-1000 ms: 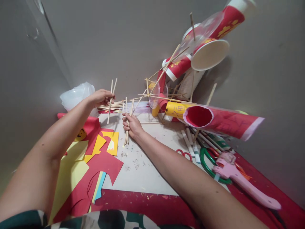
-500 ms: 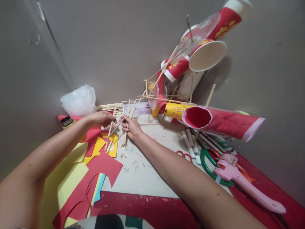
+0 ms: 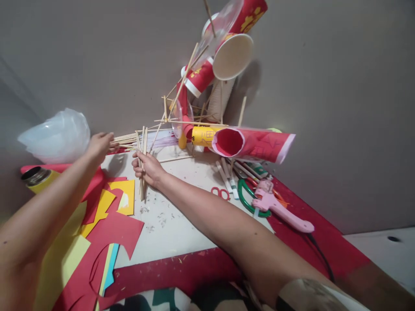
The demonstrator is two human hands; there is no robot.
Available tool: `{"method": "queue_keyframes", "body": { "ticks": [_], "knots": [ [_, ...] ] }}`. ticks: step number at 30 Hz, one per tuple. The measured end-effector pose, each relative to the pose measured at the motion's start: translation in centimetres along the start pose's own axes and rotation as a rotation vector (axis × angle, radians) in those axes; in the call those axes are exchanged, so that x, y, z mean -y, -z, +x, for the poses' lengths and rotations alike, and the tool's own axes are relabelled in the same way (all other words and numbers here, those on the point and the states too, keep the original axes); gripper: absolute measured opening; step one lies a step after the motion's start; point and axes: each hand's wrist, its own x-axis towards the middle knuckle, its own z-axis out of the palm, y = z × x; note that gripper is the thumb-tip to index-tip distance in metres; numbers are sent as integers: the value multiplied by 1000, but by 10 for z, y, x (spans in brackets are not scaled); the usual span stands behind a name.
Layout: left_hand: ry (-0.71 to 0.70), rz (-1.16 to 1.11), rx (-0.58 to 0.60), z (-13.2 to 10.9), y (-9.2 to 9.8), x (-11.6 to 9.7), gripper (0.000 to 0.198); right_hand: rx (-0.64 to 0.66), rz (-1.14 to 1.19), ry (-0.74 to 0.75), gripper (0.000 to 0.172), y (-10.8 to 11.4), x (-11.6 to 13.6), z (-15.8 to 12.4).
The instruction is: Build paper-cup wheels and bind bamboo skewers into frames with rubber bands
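Note:
My right hand (image 3: 147,167) is closed round a small upright bundle of wooden sticks (image 3: 142,142), whose lower ends rest on the white board (image 3: 181,216). My left hand (image 3: 100,144) reaches out to the pile of loose sticks (image 3: 125,138) lying at the back by the wall; its fingers touch the pile, but motion smears them. Behind stands a structure of sticks, red paper cups (image 3: 197,80) and a clear plastic cup (image 3: 177,119).
A red paper tube (image 3: 256,144) lies on its side at the right. Green-handled scissors (image 3: 248,201), a pink glue gun (image 3: 279,207) and small red scissors (image 3: 220,193) lie near it. Red and yellow paper cut-outs (image 3: 106,216), a plastic bag (image 3: 56,136) and a bottle (image 3: 37,177) sit left.
My left hand has passed its sticks to the right hand's bundle and gone back to the pile by the wall. The camera has swung right.

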Motion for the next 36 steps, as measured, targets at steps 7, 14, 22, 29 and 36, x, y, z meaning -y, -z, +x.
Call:
{"method": "queue_keyframes", "body": {
  "ticks": [7,14,22,29,36],
  "knots": [
    [-127,239,401,-40,-9,6,45,32,0,-84,32,-4,-5,-6],
    [-256,922,190,3,-5,7,28,-88,28,-61,31,1,-7,-3],
    [-298,1344,366,37,-26,14,36,-122,21,-102,28,9,-8,5],
    [-330,1460,378,42,-19,15,33,-136,3,-116,27,10,-6,4],
    [-390,1473,294,44,-8,17,36,-154,-11,-119,24,12,-7,6]
  ]
}}
